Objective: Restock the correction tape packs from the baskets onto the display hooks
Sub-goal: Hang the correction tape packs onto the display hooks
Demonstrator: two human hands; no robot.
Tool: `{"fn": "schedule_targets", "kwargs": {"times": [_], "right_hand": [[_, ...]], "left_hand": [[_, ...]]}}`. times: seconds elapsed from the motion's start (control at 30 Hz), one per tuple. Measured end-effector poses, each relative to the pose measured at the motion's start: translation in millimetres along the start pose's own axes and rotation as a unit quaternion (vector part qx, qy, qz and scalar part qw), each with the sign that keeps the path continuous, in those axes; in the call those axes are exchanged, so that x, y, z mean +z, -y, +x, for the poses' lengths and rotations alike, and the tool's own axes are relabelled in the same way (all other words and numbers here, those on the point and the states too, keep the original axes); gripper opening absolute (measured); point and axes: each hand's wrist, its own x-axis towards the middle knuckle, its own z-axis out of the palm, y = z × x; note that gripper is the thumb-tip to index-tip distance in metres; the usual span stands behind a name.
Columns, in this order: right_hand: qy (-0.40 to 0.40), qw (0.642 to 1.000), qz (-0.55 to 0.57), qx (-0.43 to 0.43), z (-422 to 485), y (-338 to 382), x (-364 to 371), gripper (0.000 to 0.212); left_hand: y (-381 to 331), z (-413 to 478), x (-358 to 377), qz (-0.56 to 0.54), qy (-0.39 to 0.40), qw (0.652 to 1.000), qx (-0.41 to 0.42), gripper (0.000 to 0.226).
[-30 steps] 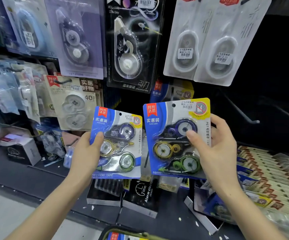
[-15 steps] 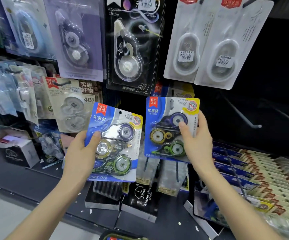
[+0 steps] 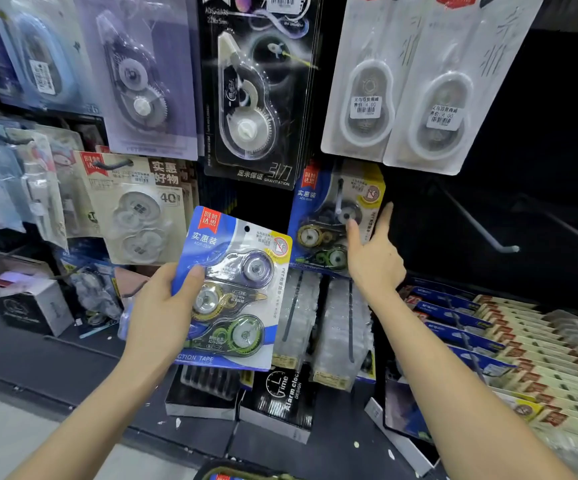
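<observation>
Lightly, right fingers (image 3: 385, 216) touching hung pack (image 3: 317, 220)

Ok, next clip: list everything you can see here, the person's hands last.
Held three-tape pack: one, blue card, in front of the display.
Hung three-tape pack: one, blue card, on a centre hook.
Black tape pack: one, top centre.
White tape packs: two, upper right.
Purple tape pack: one, upper left.
Beige tape pack: one, left of centre.
Bare hook: one, metal, right.
Alarm clock box: one, black, shelf below.
Flat packs: many, rows lower right.
Left hand: grips the held three-tape pack.
Right hand: thumb touches the hung three-tape pack.
</observation>
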Motion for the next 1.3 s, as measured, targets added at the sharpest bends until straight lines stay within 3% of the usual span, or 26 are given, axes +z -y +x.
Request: {"fn": "schedule_targets", "kwargs": {"times": [0.07,0.13,0.17,0.27,0.37,0.43,0.53,0.67,0.8,1.03,1.3], "right_hand": [[-0.016,1.000,-0.005,-0.022,-18,-4,-6,0.074],[0.047,0.992,0.108,-0.047,-44,-8,-12,0.068],[0.107,0.974,0.194,-0.049,-59,-8,-15,0.064],[0.283,0.871,0.400,-0.020,-98,-3,-25,0.040],[0.270,0.828,0.492,-0.017,-116,-5,-29,0.035],[0.221,0.830,0.511,-0.032,-115,-10,-32,0.032],[0.164,0.847,0.498,-0.086,-110,-15,-43,0.029],[0.117,0.860,0.472,-0.154,-99,-19,-61,0.031],[0.103,0.875,0.446,-0.155,-87,-20,-69,0.033],[0.095,0.898,0.402,-0.154,-80,-17,-68,0.028],[0.078,0.924,0.346,-0.145,-44,-23,-30,0.038]], "left_hand": [[-2,-2,-1,-0.014,0.021,1.000,0.009,0.024],[-2,-3,-1,-0.033,0.051,0.998,0.017,0.030],[-3,-5,0,-0.043,0.068,0.997,0.018,0.033],[-5,-15,8,-0.102,0.117,0.988,0.018,0.034],[-1,-26,17,-0.111,0.147,0.983,0.012,0.041],[5,-27,21,-0.053,0.175,0.983,0.031,0.050],[20,-14,22,0.121,0.168,0.971,0.121,0.050],[63,17,26,0.326,0.135,0.905,0.237,0.065],[94,26,32,0.473,0.158,0.832,0.243,0.073],[115,25,36,0.571,0.218,0.756,0.236,0.074],[114,21,34,0.599,0.248,0.731,0.215,0.073]]}}
